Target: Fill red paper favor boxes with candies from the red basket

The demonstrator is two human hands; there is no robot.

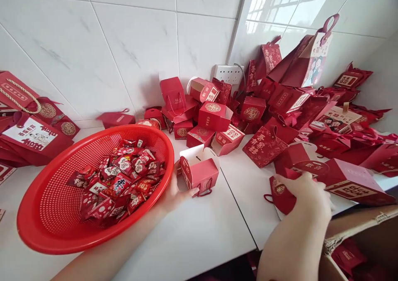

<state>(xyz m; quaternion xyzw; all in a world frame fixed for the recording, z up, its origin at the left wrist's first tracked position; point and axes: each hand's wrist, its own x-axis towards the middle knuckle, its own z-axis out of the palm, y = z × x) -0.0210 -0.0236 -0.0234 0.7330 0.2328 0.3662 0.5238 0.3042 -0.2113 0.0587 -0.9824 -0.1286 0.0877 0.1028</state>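
Observation:
My left hand (pixel 174 194) is closed around the lower side of a small red gift box (pixel 205 173). That box stands upright on the white counter with its top open, a pale inside and a red cord handle. My left forearm runs below a red plastic basket (pixel 31 227), which holds many wrapped candies (pixel 121 185). To the right, my right hand (pixel 306 194) lies over a dark red gift box (pixel 280 196) with a cord loop, thumb across it and fingers bent. Those fingertips are partly hidden. Another gift box with a rounded flap (pixel 351 181) lies beside this hand.
Many red gift boxes (pixel 214 116) are heaped along the tiled wall, and several bags (pixel 37 135) stand at the far left. A white power strip (pixel 228 73) is against the wall. At the lower right a cardboard carton (pixel 360 229) holds more red boxes beside the counter edge.

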